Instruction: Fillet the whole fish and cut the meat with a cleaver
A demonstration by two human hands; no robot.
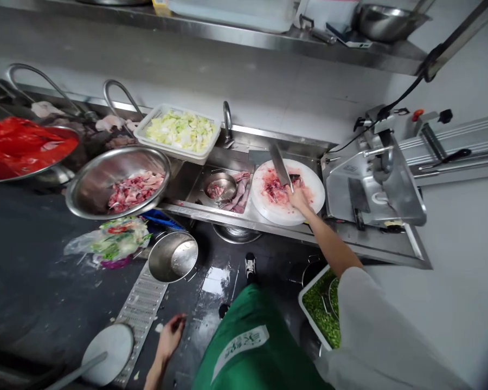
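My right hand [297,198] reaches out to the round white cutting board [313,187] and is closed on the handle of a cleaver [280,164], whose blade points away over the raw meat pieces [274,190] on the board. My left hand [171,336] hangs low near the dark floor, fingers loosely curled, with nothing visible in it. It is close to a white round lid [108,352] and a metal floor drain grate [140,309].
A large steel bowl of chopped meat [117,181], a white basket of cabbage [181,130], a red-bagged bowl [20,149], a small bowl in the sink [220,187], a meat slicer [374,179], a steel pot on the floor [173,257], a tray of chopped greens [323,309].
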